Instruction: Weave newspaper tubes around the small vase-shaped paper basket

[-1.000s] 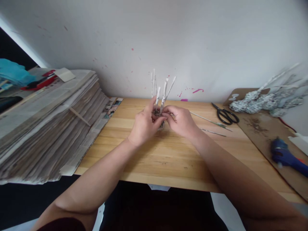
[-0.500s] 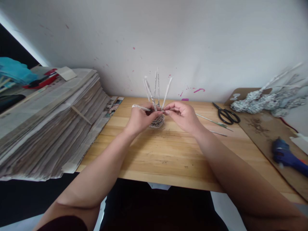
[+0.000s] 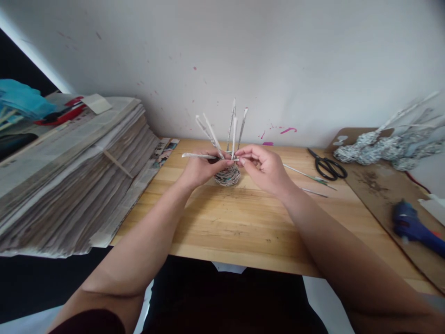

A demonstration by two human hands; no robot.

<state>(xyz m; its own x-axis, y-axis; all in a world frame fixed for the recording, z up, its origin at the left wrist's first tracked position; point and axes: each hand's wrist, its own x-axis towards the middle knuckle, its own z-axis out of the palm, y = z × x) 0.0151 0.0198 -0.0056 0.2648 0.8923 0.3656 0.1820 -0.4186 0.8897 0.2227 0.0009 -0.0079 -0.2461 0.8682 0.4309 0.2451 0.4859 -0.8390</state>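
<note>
A small round basket (image 3: 227, 176) woven from rolled newspaper stands on the wooden table, with several paper sticks (image 3: 234, 132) rising from its rim. My left hand (image 3: 201, 168) is closed at the basket's left rim, its thumb pressing near the front; one paper stick (image 3: 198, 156) juts out leftward across this hand. On the other side my right hand (image 3: 262, 164) pinches a short length of paper strip (image 3: 237, 160) between thumb and index finger. The left fingertips are hidden behind the rim.
At left rises a tall stack of newspapers (image 3: 86, 181). Black scissors (image 3: 327, 166) and thin sticks (image 3: 304, 174) lie to the right. Beyond them are woven paper pieces (image 3: 375, 146) and a blue glue gun (image 3: 417, 227) on cardboard (image 3: 371, 199).
The basket has turned a little, its upright sticks now standing at different angles. The stick over my left hand reaches further left. Both hands stay at the rim.
</note>
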